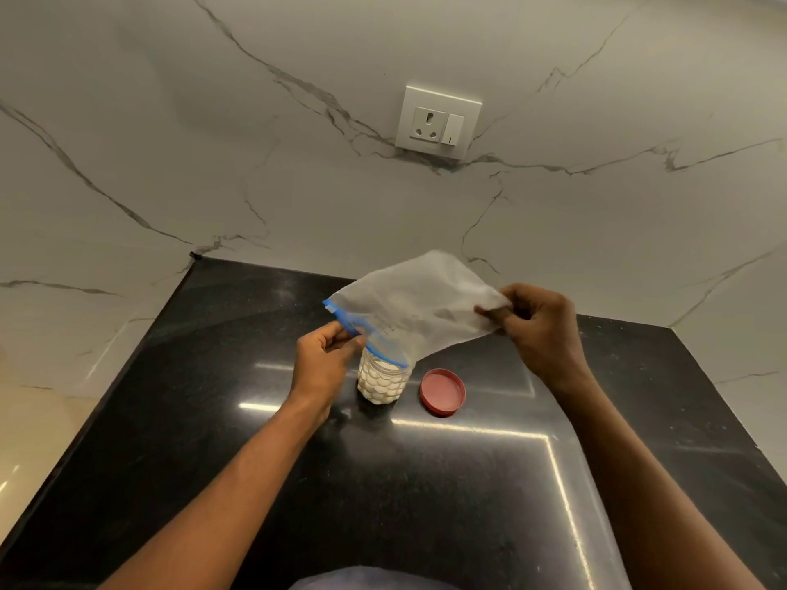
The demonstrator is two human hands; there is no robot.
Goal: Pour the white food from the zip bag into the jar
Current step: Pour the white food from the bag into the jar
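Item: zip bag (421,304), seemingly empty, hung slanted over the desk (468,483), long axis running 8 to 2 o'clock, left hand (323,355) pinching its blue mouth just above the filled jar (381,383), right hand (541,330) pinching the raised bottom corner.

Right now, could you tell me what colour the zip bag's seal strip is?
Blue, on the zip bag seal strip; only the head view shows it.

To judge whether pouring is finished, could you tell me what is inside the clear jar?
The clear dimpled jar is mostly filled with white food; the blue-zipped transparent bag covers its mouth, hiding the level.
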